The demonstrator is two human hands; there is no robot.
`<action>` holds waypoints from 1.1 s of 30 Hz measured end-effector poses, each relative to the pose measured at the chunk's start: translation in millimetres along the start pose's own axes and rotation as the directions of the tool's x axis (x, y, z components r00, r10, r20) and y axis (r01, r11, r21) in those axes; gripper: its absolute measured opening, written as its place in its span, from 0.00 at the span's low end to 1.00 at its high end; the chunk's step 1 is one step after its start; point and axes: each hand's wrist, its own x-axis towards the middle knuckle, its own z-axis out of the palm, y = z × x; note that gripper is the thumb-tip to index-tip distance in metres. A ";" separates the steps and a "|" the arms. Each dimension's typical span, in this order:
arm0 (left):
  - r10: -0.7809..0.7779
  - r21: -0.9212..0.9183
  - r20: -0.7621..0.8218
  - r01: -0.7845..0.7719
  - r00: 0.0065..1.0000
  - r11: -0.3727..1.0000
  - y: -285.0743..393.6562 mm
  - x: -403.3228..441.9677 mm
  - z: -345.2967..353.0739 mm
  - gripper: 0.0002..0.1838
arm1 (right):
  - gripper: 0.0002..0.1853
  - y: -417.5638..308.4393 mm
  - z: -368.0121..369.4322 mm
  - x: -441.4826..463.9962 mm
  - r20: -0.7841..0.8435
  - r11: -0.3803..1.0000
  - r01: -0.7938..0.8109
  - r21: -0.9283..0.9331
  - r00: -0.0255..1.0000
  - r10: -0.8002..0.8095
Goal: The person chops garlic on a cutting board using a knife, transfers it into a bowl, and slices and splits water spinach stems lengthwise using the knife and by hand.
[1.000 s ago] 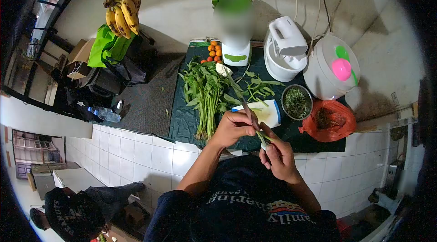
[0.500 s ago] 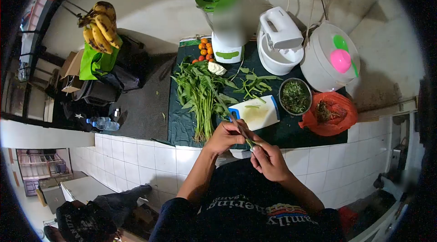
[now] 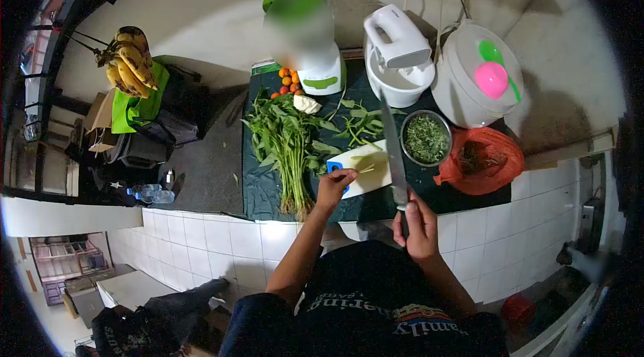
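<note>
My right hand [image 3: 420,231] is wrapped round the dark handle of a long kitchen knife [image 3: 394,149], its blade pointing up and away from me. Over the left end of a white cutting board [image 3: 376,174] with blue edging, my left hand [image 3: 335,188] pinches thin pale-green stem pieces [image 3: 365,170]. More cut stem lies on the board. To the left is a large bunch of leafy greens with long stalks [image 3: 290,172], roots toward me. Loose leafy sprigs [image 3: 362,123] lie behind the board. A metal bowl [image 3: 426,139] of chopped greens stands to the right.
A red plastic bag [image 3: 493,172] with scraps sits at the right edge. Along the back stand a blender [image 3: 323,75], a white stand mixer [image 3: 402,55] and a rice cooker [image 3: 463,82]. Small orange and red fruits [image 3: 288,79] lie by the blender. Bananas [image 3: 129,65] hang at left.
My hands have moved apart from where they met at the stem. The knife has swung right and upright in my right hand, while my left hand has moved forward over the board.
</note>
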 end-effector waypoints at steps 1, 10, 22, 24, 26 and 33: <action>0.006 -0.003 0.009 -0.006 1.000 1.000 -18.3 12.5 2.1 0.12 | 0.26 3.8 -5.7 -4.2 -0.007 1.000 0.007 -0.005 1.000 -0.007; 0.391 0.681 -0.004 -0.284 0.920 0.675 -35.0 42.8 21.8 0.11 | 0.26 9.2 -27.1 -39.2 -0.287 0.997 -0.075 0.008 0.955 0.074; 0.466 0.760 0.543 -0.645 0.698 0.079 -20.4 109.9 63.8 0.15 | 0.27 11.7 -35.2 -42.6 -0.238 0.998 0.023 -0.053 0.971 -0.035; 0.366 0.789 0.576 -0.614 0.731 -0.015 -20.9 121.7 64.7 0.14 | 0.27 7.0 -29.8 -40.9 -0.245 0.999 0.005 -0.035 0.970 -0.014; 0.311 0.811 0.572 -0.580 0.759 -0.074 -23.2 127.3 64.8 0.11 | 0.26 1.4 -26.2 -39.7 -0.238 0.997 -0.046 0.063 0.969 0.060; 0.431 0.638 0.420 -0.598 0.798 0.485 32.6 79.6 70.8 0.05 | 0.25 10.8 -25.4 -23.8 -0.180 0.999 -0.035 -0.037 0.983 0.028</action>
